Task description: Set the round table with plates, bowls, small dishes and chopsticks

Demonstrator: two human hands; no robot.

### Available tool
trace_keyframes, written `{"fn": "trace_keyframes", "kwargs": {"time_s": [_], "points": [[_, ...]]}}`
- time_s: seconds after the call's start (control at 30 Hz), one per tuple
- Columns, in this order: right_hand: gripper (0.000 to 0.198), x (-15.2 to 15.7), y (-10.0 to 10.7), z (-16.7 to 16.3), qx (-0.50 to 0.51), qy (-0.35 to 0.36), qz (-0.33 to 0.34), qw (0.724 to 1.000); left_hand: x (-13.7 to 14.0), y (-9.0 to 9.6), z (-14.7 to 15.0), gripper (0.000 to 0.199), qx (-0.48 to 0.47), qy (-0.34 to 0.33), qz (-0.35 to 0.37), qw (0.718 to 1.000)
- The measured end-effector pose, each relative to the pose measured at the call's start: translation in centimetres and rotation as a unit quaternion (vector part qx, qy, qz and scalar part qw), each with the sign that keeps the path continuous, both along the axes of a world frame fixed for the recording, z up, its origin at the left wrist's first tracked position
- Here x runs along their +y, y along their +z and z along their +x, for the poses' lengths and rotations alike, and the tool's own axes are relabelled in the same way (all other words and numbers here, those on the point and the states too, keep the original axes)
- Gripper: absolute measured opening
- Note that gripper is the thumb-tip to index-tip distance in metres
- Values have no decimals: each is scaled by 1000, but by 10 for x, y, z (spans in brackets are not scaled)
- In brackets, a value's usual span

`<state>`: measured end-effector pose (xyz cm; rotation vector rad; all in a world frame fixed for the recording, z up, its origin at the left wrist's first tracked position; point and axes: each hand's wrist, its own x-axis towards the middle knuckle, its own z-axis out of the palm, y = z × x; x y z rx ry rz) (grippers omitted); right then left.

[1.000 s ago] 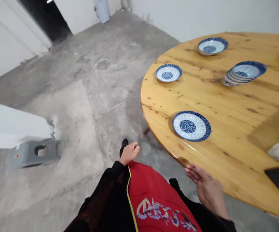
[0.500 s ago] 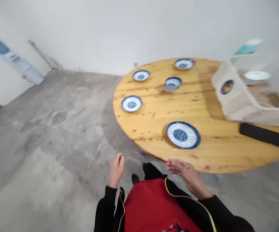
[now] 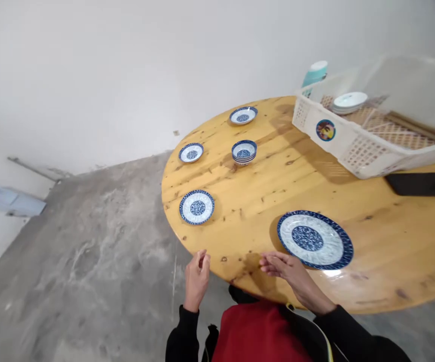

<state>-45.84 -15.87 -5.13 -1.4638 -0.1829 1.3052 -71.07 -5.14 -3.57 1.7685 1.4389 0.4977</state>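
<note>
Holds left hand [image 3: 197,280] and right hand [image 3: 292,273] free at the edge of a wooden table [image 3: 255,198].
Curls left hand loosely near a small plate [image 3: 197,207]; points right hand leftward, slightly bent, beside a large plate [image 3: 310,238] on the table.

A person's left hand [image 3: 198,276] is held out in front of the torso [image 3: 258,334], its fingers [image 3: 201,255] loosely curled and pointing away from the body, the left wrist [image 3: 192,303] nearly straight above a black sleeve [image 3: 183,329]. Well apart from it, the right hand [image 3: 289,271] angles inward, fingers close together and slightly bent, the right forearm [image 3: 349,327] slanting in from the lower right.
</note>
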Motion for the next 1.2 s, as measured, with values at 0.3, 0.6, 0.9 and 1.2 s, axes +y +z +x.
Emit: {"fn": "trace_keyframes", "kwargs": {"time_s": [0.3, 0.6, 0.9, 1.2], "points": [[44, 113, 17, 40, -84, -32, 81, 993, 135, 23, 51, 29, 4, -101, 15, 995], [16, 188, 24, 126, -216, -129, 37, 967, 279, 26, 172, 18, -21, -173, 21, 984], [23, 282, 16, 190, -337, -173, -78, 922, 367, 2, 298, 19, 1, -226, 17, 974], [28, 337, 10, 215, -497, -78, -207, 839, 377, 4, 355, 38, 139, -304, 53, 941]]}}
